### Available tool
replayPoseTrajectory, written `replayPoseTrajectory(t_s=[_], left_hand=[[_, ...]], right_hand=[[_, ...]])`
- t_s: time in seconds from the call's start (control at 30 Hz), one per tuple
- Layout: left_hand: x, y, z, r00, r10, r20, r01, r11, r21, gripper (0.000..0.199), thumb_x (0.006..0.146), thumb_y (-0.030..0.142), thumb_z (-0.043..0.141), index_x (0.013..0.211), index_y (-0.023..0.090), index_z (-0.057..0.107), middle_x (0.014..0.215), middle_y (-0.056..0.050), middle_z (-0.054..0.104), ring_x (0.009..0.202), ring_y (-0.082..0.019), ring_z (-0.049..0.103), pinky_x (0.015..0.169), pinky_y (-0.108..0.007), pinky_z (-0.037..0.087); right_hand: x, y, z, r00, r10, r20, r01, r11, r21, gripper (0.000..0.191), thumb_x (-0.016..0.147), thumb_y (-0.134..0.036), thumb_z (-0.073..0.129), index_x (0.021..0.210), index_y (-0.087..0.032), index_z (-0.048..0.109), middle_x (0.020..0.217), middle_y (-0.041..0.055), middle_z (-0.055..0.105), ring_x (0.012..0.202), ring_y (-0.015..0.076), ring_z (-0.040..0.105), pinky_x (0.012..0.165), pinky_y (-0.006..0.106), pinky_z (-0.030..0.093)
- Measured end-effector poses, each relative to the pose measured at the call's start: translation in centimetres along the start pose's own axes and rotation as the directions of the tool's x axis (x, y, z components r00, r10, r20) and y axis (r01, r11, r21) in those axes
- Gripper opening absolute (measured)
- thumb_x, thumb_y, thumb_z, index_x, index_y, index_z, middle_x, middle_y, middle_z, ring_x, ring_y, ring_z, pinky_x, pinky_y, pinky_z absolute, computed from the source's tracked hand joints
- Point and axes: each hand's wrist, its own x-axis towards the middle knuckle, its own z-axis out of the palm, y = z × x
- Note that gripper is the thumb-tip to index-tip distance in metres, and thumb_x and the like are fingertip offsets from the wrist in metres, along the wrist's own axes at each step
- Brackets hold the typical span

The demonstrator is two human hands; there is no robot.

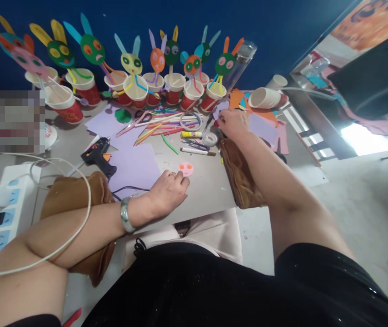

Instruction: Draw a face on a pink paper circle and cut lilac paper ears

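On my feed the left hand [165,194], fingers bent, touches the pink paper face [186,168] at its one o'clock; the right hand [234,124] is toward two. I can't tell whether either grips. Eyes and mouth are on; ears seem lacking, unlike the figures [131,63] at twelve.

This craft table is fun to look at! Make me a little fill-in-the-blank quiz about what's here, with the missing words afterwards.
1. The round paper face by the left hand is coloured ____.
2. Its two round eyes are ____.
3. The bangle circles the person's ____ wrist.
4. The cups with long-eared paper characters standing in them are white inside and mostly ____ outside.

Missing words: pink; orange; left; red.
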Motion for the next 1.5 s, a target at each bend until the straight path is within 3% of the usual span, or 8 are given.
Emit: replayPoseTrajectory(t_s=[0.17,0.37,0.57,0.8,0.93,1.07,1.27,1.5], left_hand=[[0.0,0.0,0.1,1.0,0.001,-0.01,-0.001,1.0,-0.002,0.032,0.102,0.027,0.053,0.121,0.004,0.066,0.123,-0.023,0.07,0.103,-0.033,0.071,0.088,-0.043,0.044],[-0.1,-0.1,0.4,0.999,0.006,-0.033,-0.006,1.0,0.005,0.031,0.102,0.028,0.054,0.12,0.005,0.066,0.121,-0.022,0.071,0.102,-0.032,0.071,0.087,-0.042,0.043],[-0.1,0.0,0.3,1.0,-0.004,0.002,0.004,1.0,-0.001,0.033,0.102,0.028,0.053,0.12,0.004,0.066,0.126,-0.023,0.07,0.104,-0.034,0.07,0.088,-0.043,0.042],[-0.1,0.0,-0.3,0.999,-0.013,0.042,0.012,1.0,0.005,0.036,0.103,0.031,0.052,0.122,0.003,0.066,0.137,-0.026,0.066,0.107,-0.033,0.07,0.09,-0.043,0.042],[-0.1,0.0,-0.3,0.998,-0.012,0.063,0.011,1.0,0.014,0.035,0.103,0.031,0.054,0.121,0.004,0.066,0.134,-0.024,0.068,0.106,-0.031,0.071,0.089,-0.041,0.043],[-0.2,0.1,0.4,0.999,-0.024,0.044,0.022,0.999,0.046,0.039,0.103,0.032,0.055,0.128,0.003,0.063,0.143,-0.026,0.063,0.107,-0.03,0.07,0.089,-0.04,0.041],[-0.3,0.3,0.3,0.997,-0.024,0.079,0.02,0.999,0.05,0.047,0.105,0.03,0.05,0.14,-0.001,0.057,0.149,-0.028,0.058,0.109,-0.031,0.068,0.088,-0.04,0.04],[-0.3,0.5,-0.1,0.992,-0.022,0.123,0.017,0.999,0.043,0.046,0.106,0.03,0.049,0.142,0.003,0.059,0.148,-0.024,0.059,0.108,-0.03,0.068,0.088,-0.039,0.04]], right_hand=[[1.0,1.1,1.6,0.967,0.255,0.007,-0.254,0.961,0.112,0.033,0.094,-0.037,0.055,0.107,-0.012,0.071,0.114,0.0265,0.073,0.112,0.0428,0.065,0.095,0.056,0.049],[1.8,1.6,2.9,0.942,0.331,0.056,-0.333,0.902,0.273,0.037,0.095,-0.025,0.056,0.129,-0.011,0.059,0.123,0.0226,0.07,0.117,0.0365,0.065,0.1,0.05,0.05],[1.7,2.1,3.3,0.933,0.336,0.128,-0.359,0.873,0.33,0.044,0.086,-0.025,0.068,0.126,-0.014,0.054,0.119,0.0192,0.068,0.11,0.0335,0.066,0.095,0.046,0.052],[-1.5,0.7,1.1,0.941,0.285,-0.182,-0.139,0.816,0.56,0.034,0.092,-0.025,0.053,0.126,-0.023,0.052,0.097,0.0072,0.07,0.089,0.0266,0.065,0.086,0.045,0.053],[-6.8,-2.2,-1.4,0.932,0.264,-0.248,-0.025,0.729,0.684,0.033,0.101,-0.049,0.047,0.125,-0.028,0.056,0.098,0.0069,0.07,0.09,0.0252,0.066,0.077,0.042,0.053],[-12.4,-5.4,-2.7,0.968,0.218,-0.122,0.008,0.462,0.887,0.051,0.101,-0.067,0.028,0.122,-0.03,0.056,0.082,0.0055,0.067,0.065,0.0244,0.066,0.056,0.04,0.05],[-15.9,-8.3,-1.7,0.986,0.078,-0.147,0.133,0.152,0.979,0.055,0.081,-0.077,0.068,0.112,-0.034,0.052,0.069,-0.0034,0.063,0.047,0.0172,0.057,0.042,0.032,0.044],[-17.3,-10.1,0.6,0.931,0.241,-0.275,0.213,0.254,0.944,0.036,0.092,-0.064,0.064,0.102,-0.03,0.058,0.061,-0.005,0.054,0.038,0.0137,0.048,0.039,0.032,0.042]])
